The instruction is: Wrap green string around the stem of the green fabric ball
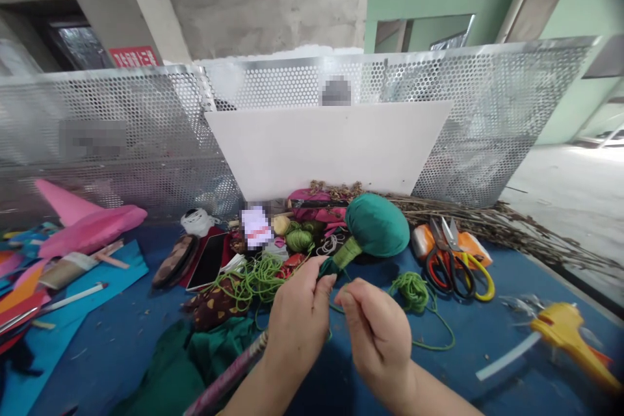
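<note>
My left hand (305, 305) is closed around the gathered neck of a teal cloth-covered ball (377, 225), with a wrapped stick (234, 370) running out below the hand toward the lower left. Light green cord is wound around the neck (347, 251), just under the ball. Close on the right, my right hand (375, 325) is pinched shut on green yarn that runs toward the neck. A loose green yarn bundle (413, 291) lies on the blue table beyond my right hand, its strand curving beside it.
Scissors (451, 260) and a yellow glue gun (565, 331) lie to the right. Tangled green yarn (253, 279), dark green cloth (175, 364) and a phone (208, 261) are to the left. Pink felt (92, 227) sits far left. A white board (336, 149) and mesh panels stand behind.
</note>
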Demonstrator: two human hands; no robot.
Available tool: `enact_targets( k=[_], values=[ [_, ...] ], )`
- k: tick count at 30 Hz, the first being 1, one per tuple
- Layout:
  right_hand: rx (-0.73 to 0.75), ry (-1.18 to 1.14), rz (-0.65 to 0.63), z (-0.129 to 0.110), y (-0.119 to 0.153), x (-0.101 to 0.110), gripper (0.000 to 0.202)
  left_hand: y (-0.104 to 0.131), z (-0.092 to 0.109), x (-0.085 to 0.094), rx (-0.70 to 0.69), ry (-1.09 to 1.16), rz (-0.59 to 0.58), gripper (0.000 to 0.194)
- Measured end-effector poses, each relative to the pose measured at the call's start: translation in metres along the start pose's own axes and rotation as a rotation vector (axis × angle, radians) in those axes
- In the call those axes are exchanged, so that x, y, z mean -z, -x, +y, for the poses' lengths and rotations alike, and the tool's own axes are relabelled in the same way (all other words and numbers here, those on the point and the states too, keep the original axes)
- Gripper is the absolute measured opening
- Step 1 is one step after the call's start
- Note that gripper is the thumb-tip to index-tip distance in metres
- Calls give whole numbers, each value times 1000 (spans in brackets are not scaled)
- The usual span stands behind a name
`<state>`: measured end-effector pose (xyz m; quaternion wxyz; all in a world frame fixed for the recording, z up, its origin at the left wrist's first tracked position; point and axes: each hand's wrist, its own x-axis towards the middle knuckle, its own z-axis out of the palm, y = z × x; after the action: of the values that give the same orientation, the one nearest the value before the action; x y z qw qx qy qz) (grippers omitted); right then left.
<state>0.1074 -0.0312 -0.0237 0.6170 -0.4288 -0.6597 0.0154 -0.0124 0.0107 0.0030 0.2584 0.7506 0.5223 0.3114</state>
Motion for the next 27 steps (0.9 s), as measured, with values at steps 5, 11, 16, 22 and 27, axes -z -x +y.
enact_targets(
  k=[5, 11, 16, 22, 27],
  values=[
    [131, -100, -208, 1, -16, 11, 17, -7, -2, 12, -22, 15, -72, 42],
    [105, 34, -317, -5, -40, 49, 21, -9, -2, 9, -4, -55, -68, 32],
    [-61, 8, -386, -3, -45, 62, 22, -6, 1, 5, -65, -114, -88, 25],
    [-131, -75, -336, 5, -48, 53, 21, -5, 10, 3, -66, -285, -228, 26],
    [-151, 42, -337, 14, -48, 51, 24, -2, 8, -1, -182, -342, -259, 30]
  ],
)
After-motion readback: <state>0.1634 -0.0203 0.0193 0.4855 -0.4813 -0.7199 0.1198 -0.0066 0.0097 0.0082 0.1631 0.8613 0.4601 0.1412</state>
